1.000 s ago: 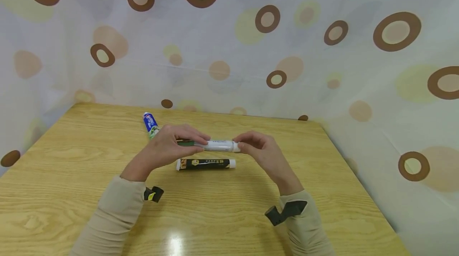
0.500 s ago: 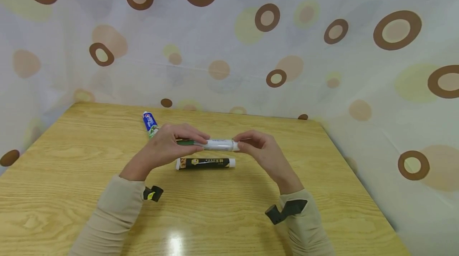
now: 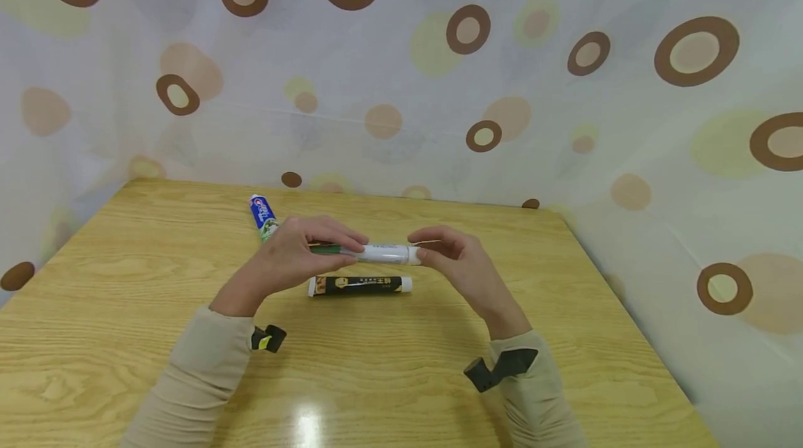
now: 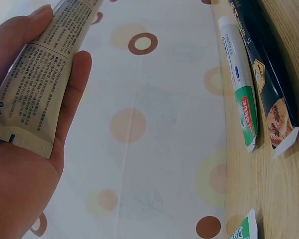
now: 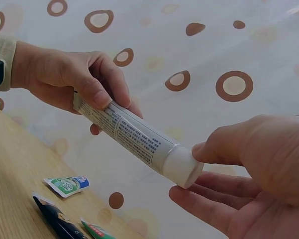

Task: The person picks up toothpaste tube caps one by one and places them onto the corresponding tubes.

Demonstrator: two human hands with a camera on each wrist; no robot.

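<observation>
My left hand (image 3: 290, 254) grips a white toothpaste tube (image 5: 134, 134), thumb on one side and fingers on the other. Held level above the table, the tube has its printed back towards both wrist views. On the right, my right hand (image 3: 464, 268) has its thumb and fingertips at the white cap (image 5: 181, 167), which is on the tube's end. Beneath, a black toothpaste tube (image 3: 360, 286) lies on the table. Beside it is a white and green toothpaste tube (image 4: 241, 87), mostly hidden in the head view by the held tube and left hand.
A blue and green toothpaste tube (image 3: 262, 215) lies farther back on the left, partly behind the left hand. The wooden table (image 3: 389, 378) is bordered by a patterned cloth (image 3: 401, 72) at the back and sides.
My right index finger has lifted slightly from the cap, leaving more of the cap showing. The left hand and the tube stay almost in place.
</observation>
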